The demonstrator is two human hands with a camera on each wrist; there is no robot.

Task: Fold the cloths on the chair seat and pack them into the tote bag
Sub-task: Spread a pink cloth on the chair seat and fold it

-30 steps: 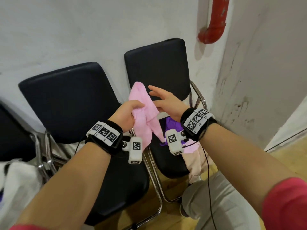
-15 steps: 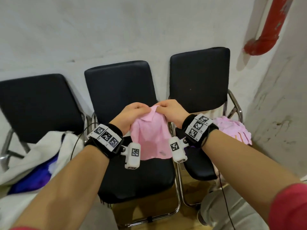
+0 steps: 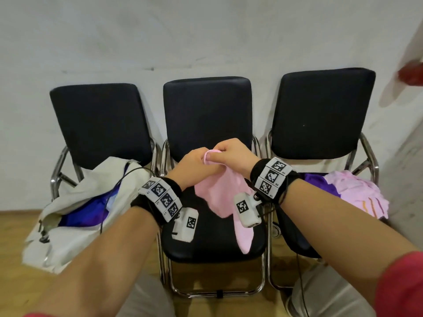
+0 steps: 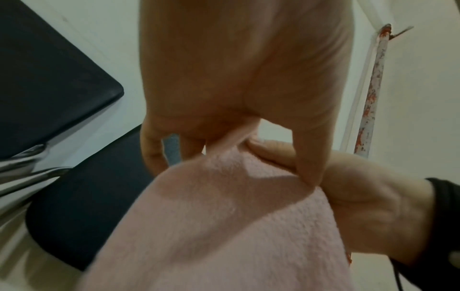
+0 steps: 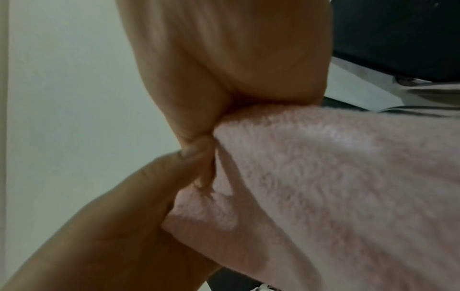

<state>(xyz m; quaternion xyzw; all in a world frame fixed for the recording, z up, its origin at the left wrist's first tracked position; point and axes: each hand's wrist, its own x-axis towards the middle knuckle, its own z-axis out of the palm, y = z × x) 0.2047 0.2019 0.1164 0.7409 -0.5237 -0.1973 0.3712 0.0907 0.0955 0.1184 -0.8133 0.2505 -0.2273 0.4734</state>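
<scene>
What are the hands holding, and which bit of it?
Both hands, left hand and right hand, pinch the pink cloth at its top edge, side by side; the rest hangs over the middle chair.

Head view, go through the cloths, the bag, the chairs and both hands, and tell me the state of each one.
Light pink terry cloth: held up, hanging above the middle seat.
Left hand: grip pinching the cloth's top edge.
Right hand: grip pinching the same edge.
Off-white fabric tote bag: open on the left chair, blue cloth inside.
Pile of pink and purple cloths: unfolded on the right chair.
Middle black padded chair: seat bare.
</scene>
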